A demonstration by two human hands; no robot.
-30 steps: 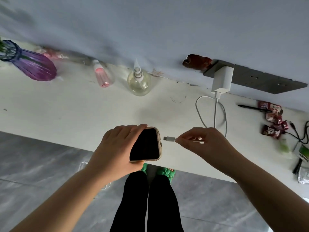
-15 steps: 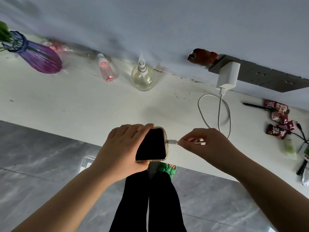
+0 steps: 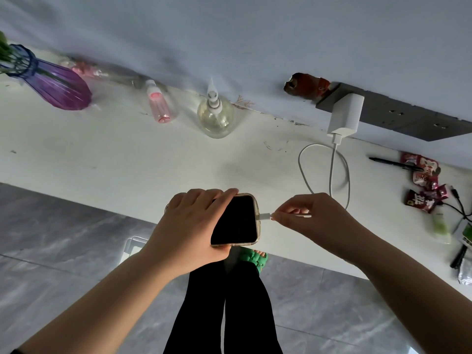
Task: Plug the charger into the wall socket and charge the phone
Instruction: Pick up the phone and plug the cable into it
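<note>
The white charger (image 3: 346, 116) sits plugged into the grey wall socket strip (image 3: 398, 117) at the upper right. Its white cable (image 3: 332, 169) loops over the white shelf (image 3: 115, 154) down to my right hand (image 3: 316, 221). That hand pinches the cable's white plug (image 3: 265, 215), whose tip sits against the end edge of the phone (image 3: 236, 221). My left hand (image 3: 191, 226) grips the phone from its left side. The phone has a dark, unlit screen and a clear, gold-edged case, and it hovers over the shelf's front edge.
On the shelf stand a purple vase (image 3: 51, 80), a pink bottle (image 3: 159, 106) and a clear pump bottle (image 3: 215, 113). A black pen (image 3: 393, 163), red snack packets (image 3: 424, 185) and black cables (image 3: 459, 208) lie at the right. Grey floor tiles lie below.
My right hand brought the plug leftwards from a gap beside the phone until its tip met the phone's end edge. The left hand kept holding the phone.
</note>
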